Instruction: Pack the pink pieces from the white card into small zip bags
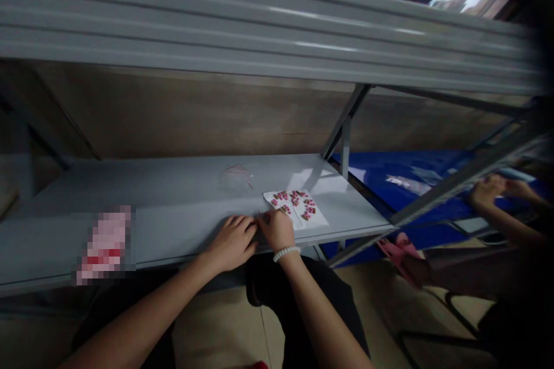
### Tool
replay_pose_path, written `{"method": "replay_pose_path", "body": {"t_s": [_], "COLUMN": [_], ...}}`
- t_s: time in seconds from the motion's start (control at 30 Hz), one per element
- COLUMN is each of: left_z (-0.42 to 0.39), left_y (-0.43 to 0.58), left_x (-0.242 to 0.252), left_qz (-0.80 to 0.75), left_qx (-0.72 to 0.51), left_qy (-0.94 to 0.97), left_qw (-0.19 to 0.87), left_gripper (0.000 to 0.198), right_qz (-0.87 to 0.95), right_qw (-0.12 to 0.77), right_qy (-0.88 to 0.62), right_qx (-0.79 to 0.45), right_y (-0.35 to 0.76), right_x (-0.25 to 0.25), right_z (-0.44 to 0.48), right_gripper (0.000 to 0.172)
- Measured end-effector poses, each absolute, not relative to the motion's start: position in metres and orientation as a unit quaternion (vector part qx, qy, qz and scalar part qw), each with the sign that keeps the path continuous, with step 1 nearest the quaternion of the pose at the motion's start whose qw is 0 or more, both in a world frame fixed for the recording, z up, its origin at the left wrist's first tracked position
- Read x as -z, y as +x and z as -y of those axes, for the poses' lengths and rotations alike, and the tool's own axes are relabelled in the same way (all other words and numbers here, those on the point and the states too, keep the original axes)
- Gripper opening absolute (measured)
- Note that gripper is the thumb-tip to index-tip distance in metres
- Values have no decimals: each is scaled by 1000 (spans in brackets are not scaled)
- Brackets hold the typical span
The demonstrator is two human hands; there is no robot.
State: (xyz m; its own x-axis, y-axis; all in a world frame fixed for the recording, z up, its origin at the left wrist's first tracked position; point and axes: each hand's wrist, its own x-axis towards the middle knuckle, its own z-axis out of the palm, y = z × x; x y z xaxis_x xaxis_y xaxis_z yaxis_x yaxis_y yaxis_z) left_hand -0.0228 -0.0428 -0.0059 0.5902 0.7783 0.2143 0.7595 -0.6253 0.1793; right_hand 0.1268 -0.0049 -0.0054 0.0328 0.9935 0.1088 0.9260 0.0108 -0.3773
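Left hand point(231, 242) and right hand point(276, 229) sit close together at a sticker sheet point(295, 208) on a grey metal shelf point(173, 184), can't tell if they're pinching anything; shelf upright point(345, 144) blocks the co-worker's hands point(487, 191).

grey metal shelf point(151, 184), white sheet with red-and-brown print point(295, 209), pixelated pink-and-white item point(104, 245)

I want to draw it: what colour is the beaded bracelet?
White: the beaded bracelet on the wrist of the right hand shows best in the head view.
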Motion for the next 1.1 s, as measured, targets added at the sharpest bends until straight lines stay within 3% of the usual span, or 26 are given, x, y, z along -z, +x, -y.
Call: {"method": "replay_pose_path", "body": {"t_s": [0.2, 0.47, 0.77, 0.83, 1.1], "left_z": [61, 74, 52, 45, 33], "left_y": [-24, -32, -40, -40, -34], "left_x": [3, 5, 13, 18, 28], "left_qz": [-441, -457, -484, -488, -503], "left_qx": [-128, -140, -349, -368, -377], "left_qy": [888, 875, 784, 771, 757], "left_qw": [40, 70, 172, 180, 176], "left_gripper": [39, 33, 27, 27, 32], "right_qz": [704, 698, 590, 555, 515], "right_qw": [162, 182, 386, 412, 427], "right_qy": [-685, -678, -550, -514, -518], "right_qx": [-94, -138, -447, -508, -533], "right_y": [120, 106, 109, 110, 103], "right_x": [3, 2, 1, 5, 20], "right_z": [19, 29, 6, 1, -3], "right_gripper": [14, 15, 2, 8, 18]}}
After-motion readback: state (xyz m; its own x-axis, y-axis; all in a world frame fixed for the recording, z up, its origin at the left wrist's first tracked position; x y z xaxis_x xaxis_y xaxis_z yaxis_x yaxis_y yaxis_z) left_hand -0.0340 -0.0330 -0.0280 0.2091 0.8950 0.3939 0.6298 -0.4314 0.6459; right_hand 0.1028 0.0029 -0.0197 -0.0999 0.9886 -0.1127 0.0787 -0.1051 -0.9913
